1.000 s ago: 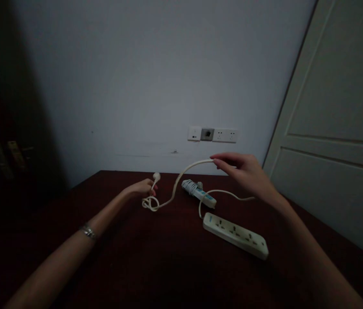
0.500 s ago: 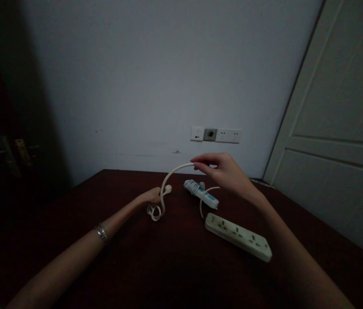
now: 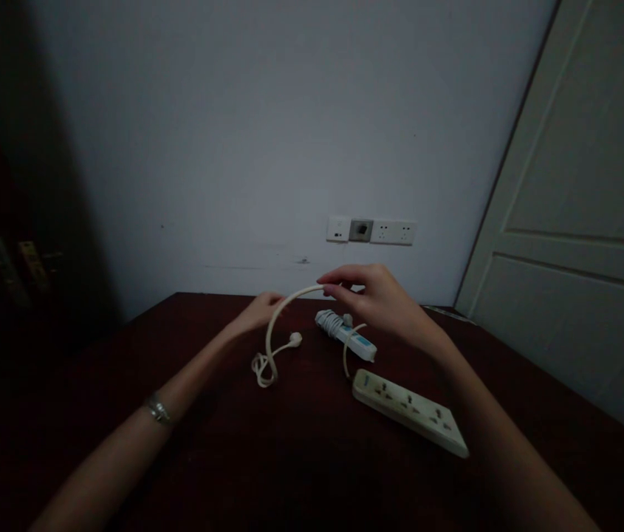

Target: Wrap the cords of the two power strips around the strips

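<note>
My right hand (image 3: 370,295) pinches a white power cord (image 3: 277,316) between thumb and fingertips, lifting it into an arch above the table. My left hand (image 3: 259,312) is raised just behind the left side of this arch, its fingers loosely apart and partly hidden by the cord. Below, the cord ends in a small coil on the table, with its white plug (image 3: 295,339) lying beside it. The cord's other end runs into a white power strip (image 3: 408,410) lying at an angle below my right hand.
A second, smaller white-and-blue power strip (image 3: 360,346) with its cord wound round one end lies behind the first. The dark red table (image 3: 289,458) meets a pale wall with sockets (image 3: 393,232). A light panelled door (image 3: 583,222) stands at the right.
My left hand has let go of the plug end and risen toward the arched cord. The plug now rests on the table. My right hand has shifted slightly left with the cord.
</note>
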Motion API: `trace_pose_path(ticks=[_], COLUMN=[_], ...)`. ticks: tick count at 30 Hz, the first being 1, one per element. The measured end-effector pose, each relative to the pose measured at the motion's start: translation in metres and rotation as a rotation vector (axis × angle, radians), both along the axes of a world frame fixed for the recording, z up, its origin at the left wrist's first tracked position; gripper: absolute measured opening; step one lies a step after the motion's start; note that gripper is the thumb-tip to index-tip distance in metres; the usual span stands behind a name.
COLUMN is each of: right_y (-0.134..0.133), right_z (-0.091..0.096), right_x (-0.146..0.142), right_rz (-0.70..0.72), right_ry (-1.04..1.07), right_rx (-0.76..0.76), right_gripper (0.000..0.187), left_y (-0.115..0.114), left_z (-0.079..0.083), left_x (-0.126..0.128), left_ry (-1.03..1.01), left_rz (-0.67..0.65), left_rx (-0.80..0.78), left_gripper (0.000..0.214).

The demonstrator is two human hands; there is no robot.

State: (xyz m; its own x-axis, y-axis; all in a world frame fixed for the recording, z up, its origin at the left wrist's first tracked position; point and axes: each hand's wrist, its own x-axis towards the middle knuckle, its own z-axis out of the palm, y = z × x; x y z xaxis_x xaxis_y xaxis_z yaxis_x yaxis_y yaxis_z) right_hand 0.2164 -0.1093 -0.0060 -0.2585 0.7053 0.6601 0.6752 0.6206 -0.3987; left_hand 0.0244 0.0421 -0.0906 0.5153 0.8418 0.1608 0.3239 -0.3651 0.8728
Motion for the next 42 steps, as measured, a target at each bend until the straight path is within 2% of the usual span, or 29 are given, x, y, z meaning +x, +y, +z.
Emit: trace_pose_path(ticks=[3, 4, 5, 7, 10, 12, 15, 17, 19, 21, 23, 26, 28, 30, 32, 34, 37, 40, 42], right_y=[0.006, 0.008, 0.010, 0.012, 0.009, 0.006, 0.012, 0.025, 0.042, 0.058, 0.066, 0.067, 0.065, 0.064, 0.067, 0.070, 0.075, 0.080, 0.083], right_z=[-0.001, -0.001, -0.001, 0.001, 0.004, 0.004, -0.003, -0.013, -0.024, -0.032, -0.036, -0.034, -0.032, -0.032, -0.035, -0.039, -0.046, -0.052, -0.058], right_x=[0.000, 0.000, 0.000, 0.003, 0.020, 0.038, 0.069, 0.083, 0.088, 0.084, 0.073, 0.053, 0.042, 0.033, 0.026, 0.021, 0.018, 0.018, 0.020], right_rz=[0.007, -0.001, -0.013, -0.043, -0.064, -0.042, -0.044, -0.061, -0.039, -0.011, 0.054, 0.206, 0.264, 0.284, 0.294, 0.288, 0.248, 0.248, 0.273], right_ry=[-0.008, -0.005, 0.001, 0.019, 0.055, 0.079, 0.103, 0.165, 0.314, 0.523, 0.736, 0.951, 1.023, 1.067, 1.096, 1.111, 1.121, 1.095, 1.052], right_rx=[0.004, 0.017, 0.034, 0.060, -0.018, -0.184, -0.395, -0.407, -0.333, -0.237, -0.193, -0.229, -0.258, -0.257, -0.216, -0.158, -0.133, -0.194, -0.275], right_gripper=[0.021, 0.021, 0.022, 0.023, 0.033, 0.043, 0.037, 0.038, 0.042, 0.045, 0.047, 0.049, 0.049, 0.048, 0.045, 0.038, 0.025, 0.040, 0.052], left_y=[-0.041, -0.053, -0.062, -0.071, -0.063, -0.050, -0.035, -0.029, -0.024, -0.018, -0.011, -0.002, 0.002, 0.003, 0.002, 0.001, 0.001, 0.001, 0.000], left_z=[0.050, 0.061, 0.068, 0.074, 0.068, 0.063, 0.061, 0.060, 0.055, 0.047, 0.034, 0.010, -0.004, -0.015, -0.023, -0.028, -0.034, -0.036, -0.036], left_x=[0.009, 0.012, 0.016, 0.023, 0.027, 0.025, 0.020, 0.019, 0.023, 0.032, 0.046, 0.069, 0.082, 0.093, 0.101, 0.108, 0.115, 0.120, 0.120], left_ry=[-0.151, -0.148, -0.107, -0.138, -0.363, -0.504, -0.594, -0.600, -0.562, -0.470, -0.369, -0.331, -0.335, -0.331, -0.302, -0.260, -0.226, -0.236, -0.244], left_rz=[-0.300, -0.384, -0.462, -0.490, -0.451, -0.434, -0.391, -0.374, -0.365, -0.332, -0.276, -0.184, -0.241, -0.363, -0.404, -0.322, -0.193, -0.191, -0.196], left_rx=[-0.157, -0.187, -0.193, -0.157, -0.142, -0.157, -0.163, -0.155, -0.145, -0.125, -0.086, -0.031, -0.073, -0.118, -0.095, -0.001, 0.141, 0.244, 0.294], left_gripper=[0.047, 0.046, 0.039, 0.029, 0.026, 0.024, 0.026, 0.026, 0.022, 0.024, 0.036, 0.056, 0.060, 0.055, 0.041, 0.032, 0.040, 0.042, 0.035])
